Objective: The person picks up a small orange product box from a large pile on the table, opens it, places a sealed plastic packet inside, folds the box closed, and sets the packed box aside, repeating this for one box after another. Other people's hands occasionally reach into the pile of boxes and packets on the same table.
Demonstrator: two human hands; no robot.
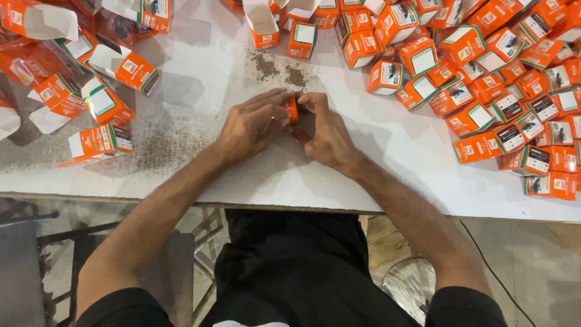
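Left hand: the left hand [251, 126] lies knuckles-up on the desk, fingers stretched nearly straight and pressed together, their tips closed against the left side of a small orange box [292, 110].
Right hand: the right hand [327, 134] is curled, fingers bent over the top and right side of the same box, thumb tucked beneath; it pinches the box against the left hand.
Small orange box: held between both hands just above the white desk [254, 181], mid-desk, mostly hidden by the fingers; only a sliver of orange shows.
Right of the hands: a dense heap of closed orange boxes [502, 97], well apart from the hands.
Left of the hands: scattered open orange cartons [100, 142], flaps up.
Beyond the hands: patches of brown dust [279, 69] on the desk, near the fingertips.
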